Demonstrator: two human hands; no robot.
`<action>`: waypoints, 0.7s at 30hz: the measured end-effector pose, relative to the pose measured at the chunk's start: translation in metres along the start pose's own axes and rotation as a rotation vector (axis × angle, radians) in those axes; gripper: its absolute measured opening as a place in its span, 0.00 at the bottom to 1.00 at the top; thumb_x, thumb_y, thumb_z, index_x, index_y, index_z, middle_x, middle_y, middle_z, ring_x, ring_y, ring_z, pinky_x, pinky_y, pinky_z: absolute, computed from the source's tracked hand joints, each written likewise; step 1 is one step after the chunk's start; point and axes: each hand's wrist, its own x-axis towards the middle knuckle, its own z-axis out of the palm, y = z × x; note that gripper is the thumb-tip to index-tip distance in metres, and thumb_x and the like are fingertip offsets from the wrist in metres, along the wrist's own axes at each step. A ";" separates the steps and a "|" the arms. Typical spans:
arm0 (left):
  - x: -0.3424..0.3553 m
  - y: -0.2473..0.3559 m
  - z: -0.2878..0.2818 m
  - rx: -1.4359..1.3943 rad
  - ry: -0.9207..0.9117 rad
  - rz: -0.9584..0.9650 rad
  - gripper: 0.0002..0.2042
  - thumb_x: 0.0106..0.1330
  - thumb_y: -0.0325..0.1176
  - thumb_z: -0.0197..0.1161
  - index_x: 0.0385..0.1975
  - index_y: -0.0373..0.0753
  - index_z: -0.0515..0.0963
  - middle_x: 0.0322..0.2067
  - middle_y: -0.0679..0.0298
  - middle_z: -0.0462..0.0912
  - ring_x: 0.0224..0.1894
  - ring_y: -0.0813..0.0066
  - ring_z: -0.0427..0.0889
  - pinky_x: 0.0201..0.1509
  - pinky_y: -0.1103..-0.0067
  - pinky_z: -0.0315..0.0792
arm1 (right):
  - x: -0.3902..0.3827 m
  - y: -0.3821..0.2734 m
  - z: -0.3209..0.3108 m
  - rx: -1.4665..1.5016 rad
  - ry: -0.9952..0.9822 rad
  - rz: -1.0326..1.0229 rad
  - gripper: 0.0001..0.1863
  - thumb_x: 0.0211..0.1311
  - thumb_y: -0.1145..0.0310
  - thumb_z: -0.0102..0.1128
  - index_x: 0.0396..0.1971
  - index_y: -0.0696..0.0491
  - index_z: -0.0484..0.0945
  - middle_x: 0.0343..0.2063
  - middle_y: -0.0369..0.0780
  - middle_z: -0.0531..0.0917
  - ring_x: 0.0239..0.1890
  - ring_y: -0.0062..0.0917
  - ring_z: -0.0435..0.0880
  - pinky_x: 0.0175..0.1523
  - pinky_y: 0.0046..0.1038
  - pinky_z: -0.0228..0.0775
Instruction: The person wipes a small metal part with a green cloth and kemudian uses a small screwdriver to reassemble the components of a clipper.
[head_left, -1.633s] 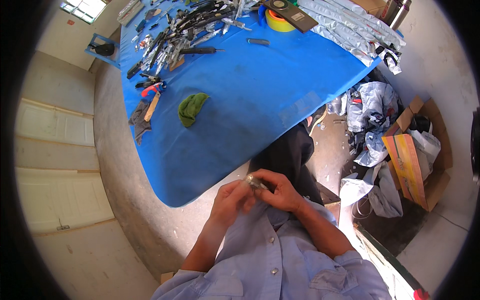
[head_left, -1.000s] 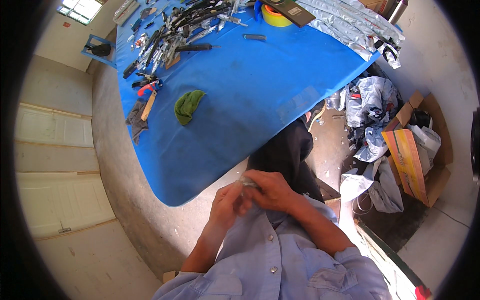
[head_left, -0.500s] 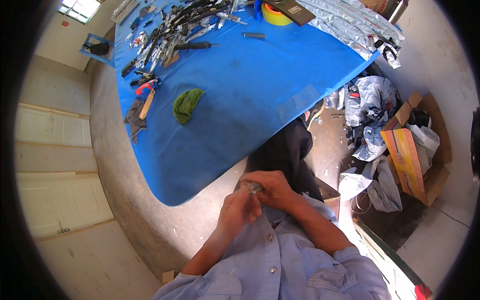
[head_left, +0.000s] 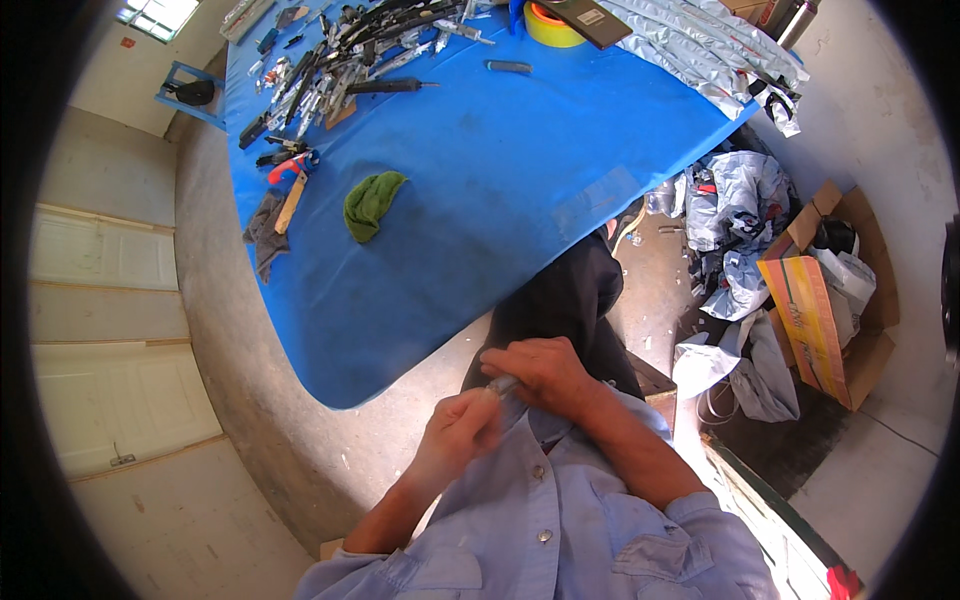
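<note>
In front of my lap, below the table's edge, my right hand (head_left: 543, 372) is closed round a small grey, cylindrical piece (head_left: 505, 383), which is mostly hidden by the fingers. My left hand (head_left: 462, 425), blurred by motion, is closed at the lower-left end of that piece, just left of and below my right hand. Beyond them, on the blue-covered table (head_left: 470, 250), lie a crumpled green cloth (head_left: 373, 205), a dark grey cloth (head_left: 266, 235) with a wooden stick (head_left: 291, 202), and a red and blue tool (head_left: 293, 166).
The table's back holds a heap of tools (head_left: 350, 75), a yellow tape roll (head_left: 550, 28), a dark flat device (head_left: 590, 22) and silver wrapped bundles (head_left: 680, 65). On the right are crumpled silver sheeting (head_left: 730, 205) and a cardboard box (head_left: 810, 330). A blue stool (head_left: 175, 75) stands far left.
My left hand has moved down and left from the tip of my right hand's fingers, which stay closed on the piece. My head's view has shifted slightly.
</note>
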 end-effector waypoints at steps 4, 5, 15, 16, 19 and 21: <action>-0.003 0.005 -0.003 0.045 0.041 -0.046 0.21 0.86 0.40 0.54 0.24 0.41 0.73 0.18 0.69 0.72 0.17 0.83 0.65 0.20 0.82 0.57 | -0.001 0.004 0.008 -0.019 0.047 -0.062 0.12 0.59 0.70 0.68 0.44 0.42 0.85 0.25 0.33 0.81 0.28 0.30 0.86 0.31 0.35 0.75; -0.004 0.005 -0.005 0.051 0.049 -0.057 0.21 0.86 0.40 0.55 0.23 0.41 0.73 0.18 0.69 0.72 0.17 0.84 0.65 0.20 0.82 0.56 | -0.002 0.004 0.009 -0.028 0.038 -0.069 0.12 0.60 0.69 0.68 0.43 0.42 0.86 0.24 0.33 0.80 0.28 0.29 0.85 0.31 0.35 0.75; -0.009 0.001 -0.004 0.136 0.059 -0.062 0.21 0.84 0.40 0.58 0.23 0.42 0.73 0.16 0.70 0.72 0.16 0.85 0.65 0.19 0.82 0.56 | -0.011 0.004 0.009 -0.111 0.048 -0.105 0.12 0.60 0.69 0.75 0.43 0.50 0.86 0.22 0.36 0.78 0.24 0.31 0.83 0.30 0.33 0.74; -0.008 0.001 -0.003 0.129 0.070 -0.061 0.21 0.84 0.40 0.58 0.23 0.42 0.73 0.16 0.70 0.73 0.16 0.85 0.65 0.19 0.82 0.56 | -0.011 0.004 0.010 -0.105 0.046 -0.085 0.12 0.61 0.69 0.75 0.44 0.50 0.86 0.23 0.36 0.79 0.25 0.31 0.83 0.31 0.33 0.75; -0.003 0.001 -0.007 0.095 0.071 -0.056 0.21 0.84 0.40 0.58 0.23 0.42 0.74 0.16 0.69 0.73 0.16 0.85 0.66 0.19 0.82 0.57 | -0.013 0.001 0.012 -0.086 0.042 -0.010 0.12 0.62 0.70 0.74 0.45 0.50 0.85 0.25 0.37 0.80 0.27 0.34 0.84 0.33 0.35 0.77; 0.004 0.007 -0.012 0.059 0.086 -0.033 0.20 0.85 0.40 0.57 0.24 0.42 0.74 0.17 0.68 0.74 0.16 0.84 0.67 0.19 0.83 0.58 | -0.014 -0.006 0.012 -0.068 0.045 0.060 0.12 0.63 0.70 0.73 0.46 0.51 0.85 0.28 0.38 0.81 0.29 0.36 0.85 0.35 0.36 0.78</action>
